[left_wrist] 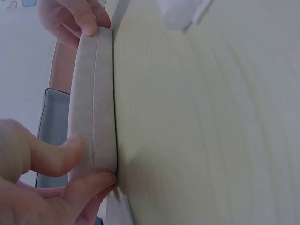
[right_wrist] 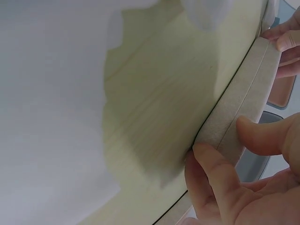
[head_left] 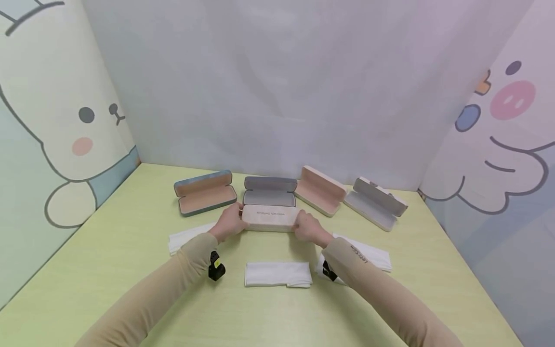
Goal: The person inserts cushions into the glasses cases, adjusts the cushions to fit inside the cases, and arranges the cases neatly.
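Two hands hold one closed pale case (head_left: 270, 222) by its two ends, above or on the tabletop (head_left: 269, 318); I cannot tell which.
The left hand (head_left: 228, 223) has its fingers and thumb bent around the left end of the case, and the right hand (head_left: 310, 227) pinches the right end in the same manner. This case is directly in front of the open grey case (head_left: 269, 198). To the left of that one is an open blue-green case (head_left: 207, 196); to the right are an open pink case (head_left: 318, 192) and an open whitish case (head_left: 375, 206). A folded white cloth (head_left: 277, 275) lies nearer, between the forearms.
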`<state>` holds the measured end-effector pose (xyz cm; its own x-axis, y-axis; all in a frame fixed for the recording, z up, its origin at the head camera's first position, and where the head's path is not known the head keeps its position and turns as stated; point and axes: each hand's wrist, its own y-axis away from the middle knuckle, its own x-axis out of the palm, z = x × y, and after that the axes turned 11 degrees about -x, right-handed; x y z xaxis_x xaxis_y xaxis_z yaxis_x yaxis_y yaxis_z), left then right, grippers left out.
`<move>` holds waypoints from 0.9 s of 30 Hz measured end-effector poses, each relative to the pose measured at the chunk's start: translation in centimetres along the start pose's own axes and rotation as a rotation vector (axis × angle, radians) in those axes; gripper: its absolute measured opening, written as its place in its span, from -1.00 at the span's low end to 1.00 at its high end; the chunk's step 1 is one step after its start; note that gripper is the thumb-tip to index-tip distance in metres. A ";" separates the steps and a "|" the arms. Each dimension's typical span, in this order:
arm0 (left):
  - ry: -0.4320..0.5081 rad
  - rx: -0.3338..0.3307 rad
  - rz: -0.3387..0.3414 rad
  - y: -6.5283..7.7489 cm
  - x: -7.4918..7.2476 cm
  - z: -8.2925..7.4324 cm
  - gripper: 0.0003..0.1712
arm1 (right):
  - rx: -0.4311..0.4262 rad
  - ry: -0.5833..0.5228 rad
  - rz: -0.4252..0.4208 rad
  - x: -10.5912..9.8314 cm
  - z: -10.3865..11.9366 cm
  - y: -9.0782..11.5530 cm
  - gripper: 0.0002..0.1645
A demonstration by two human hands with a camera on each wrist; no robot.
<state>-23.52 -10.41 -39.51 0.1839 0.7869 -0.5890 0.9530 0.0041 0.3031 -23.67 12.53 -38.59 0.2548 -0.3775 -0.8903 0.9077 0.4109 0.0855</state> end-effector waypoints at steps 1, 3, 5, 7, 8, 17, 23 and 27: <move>-0.002 0.002 0.000 0.0 0.0 0.0 -0.40 | -0.003 -0.007 -0.001 0.0 0.0 0.1 -0.81; -0.007 0.006 0.001 0.0 0.1 -0.2 -0.40 | -0.010 -0.014 -0.010 -0.1 -0.1 0.3 -0.74; -0.012 0.011 0.001 0.1 0.1 -0.3 -0.41 | -0.021 -0.026 -0.020 -0.2 -0.2 0.6 -0.71; -0.016 0.009 0.000 0.3 0.3 -0.3 -0.42 | -0.028 -0.034 -0.028 -0.2 -0.3 0.8 -0.73; -0.018 0.008 0.001 0.4 0.3 -0.3 -0.42 | -0.034 -0.033 -0.032 -0.2 -0.3 1.0 -0.76; -0.045 0.009 0.008 1.4 1.0 -0.1 -0.39 | -0.050 -0.019 -0.044 0.2 -0.6 2.6 -0.81; -0.048 0.022 0.005 1.9 1.2 0.1 -0.35 | -0.049 -0.027 -0.054 0.5 -0.4 3.3 -0.78; -0.033 0.016 0.007 2.6 1.3 0.5 -0.34 | -0.070 -0.027 -0.064 0.6 -0.3 3.9 -0.76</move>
<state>-20.71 -9.66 -39.85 0.1984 0.7660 -0.6115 0.9552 -0.0114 0.2957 -20.04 14.12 -38.90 0.2068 -0.4270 -0.8803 0.8969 0.4421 -0.0038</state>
